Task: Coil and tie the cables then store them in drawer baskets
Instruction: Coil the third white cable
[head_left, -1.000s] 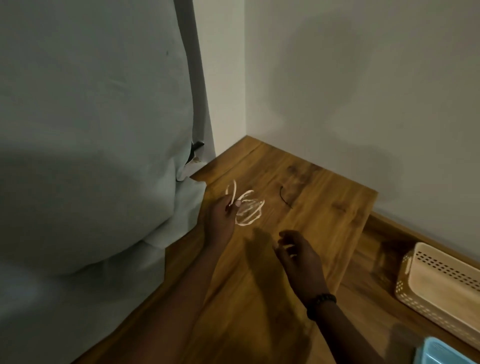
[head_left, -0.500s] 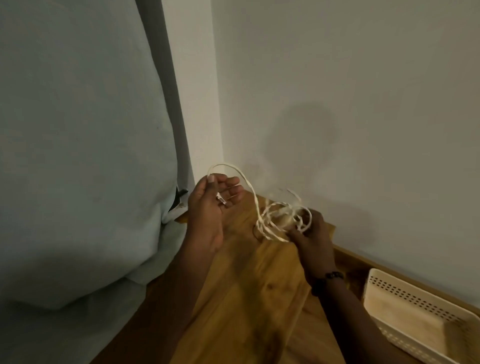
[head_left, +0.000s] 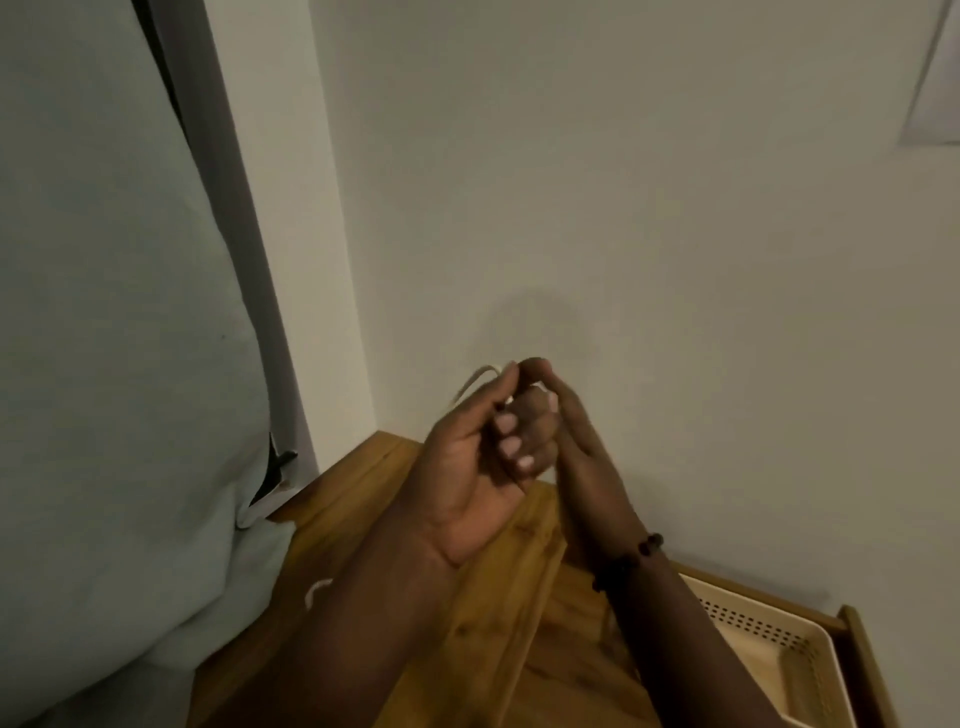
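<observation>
While both hands are raised before the pale matte wall, the left hand (head_left: 467, 467) curls its fingers and pinches a thin white cable (head_left: 475, 379), which loops out at 11 o'clock. Right hand (head_left: 576, 441), edge-on, presses against it; its grip cannot be told. Below lie the glossy grained wooden top (head_left: 498, 597) and, at 4 o'clock, a cream perforated plastic basket (head_left: 779, 654).

I hold both hands raised together in front of me. My left hand (head_left: 467, 462) faces palm up, fingers curled inward, thumb meeting the index fingertip. My right hand (head_left: 576, 447) stands edge-on beside it, fingertips touching the left thumb tip.
</observation>
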